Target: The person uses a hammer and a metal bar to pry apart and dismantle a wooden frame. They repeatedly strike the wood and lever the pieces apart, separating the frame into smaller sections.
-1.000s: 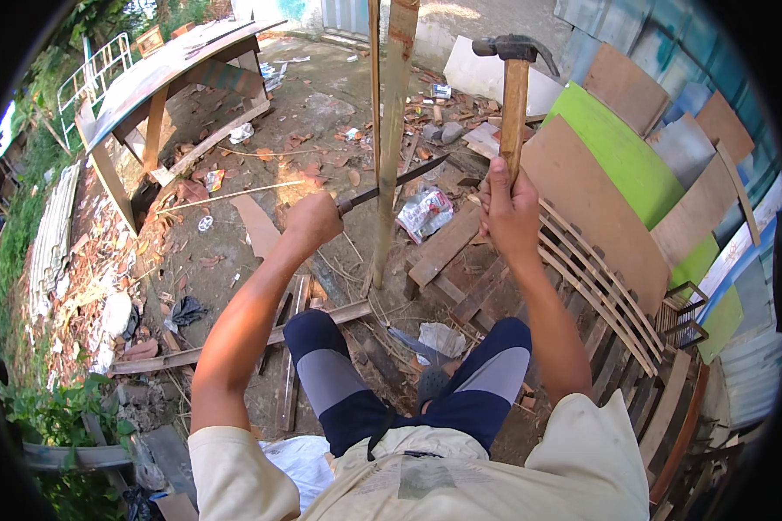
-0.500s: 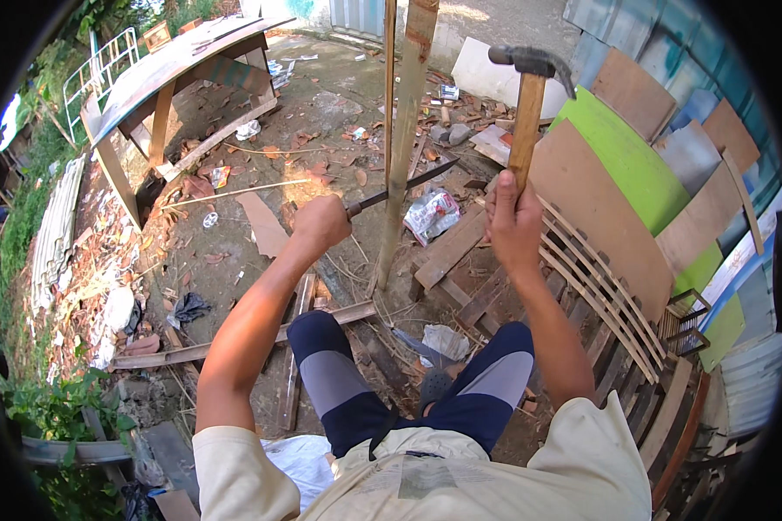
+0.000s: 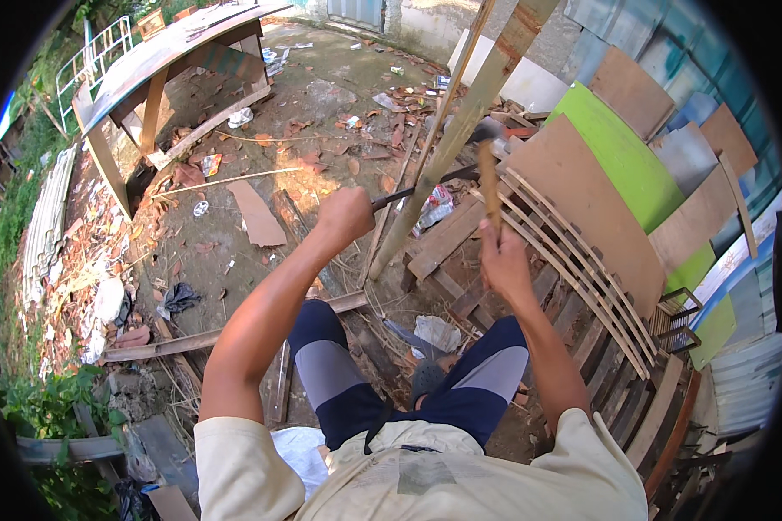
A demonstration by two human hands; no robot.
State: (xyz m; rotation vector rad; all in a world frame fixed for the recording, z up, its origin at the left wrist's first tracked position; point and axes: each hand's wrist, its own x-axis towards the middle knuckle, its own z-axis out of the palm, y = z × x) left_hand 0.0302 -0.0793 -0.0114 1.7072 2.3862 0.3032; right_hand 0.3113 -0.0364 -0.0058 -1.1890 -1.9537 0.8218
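Observation:
My left hand [image 3: 345, 214] is closed around the handle of a long dark-bladed knife [image 3: 393, 199]. Its blade crosses a tall wooden post [image 3: 460, 148] that leans to the right, and the post hides part of the blade. A thin wooden strip [image 3: 446, 108] runs along the post's left side, apart from it higher up. My right hand [image 3: 504, 259] grips the wooden handle of a hammer [image 3: 490, 187], raised beside the blade's far end. The hammer's head is blurred; whether it touches the blade, I cannot tell.
Wooden slats [image 3: 582, 273] and plywood sheets [image 3: 582, 191] lean at the right, with a green board [image 3: 621, 165] behind. A low wooden table [image 3: 161, 74] stands far left. Planks [image 3: 447, 247], a curved rail [image 3: 226, 334] and litter cover the ground around my legs.
The hammer has swung down and left, toward the blade's end. The post's top has tilted to the right, and my left hand has moved slightly right with the knife.

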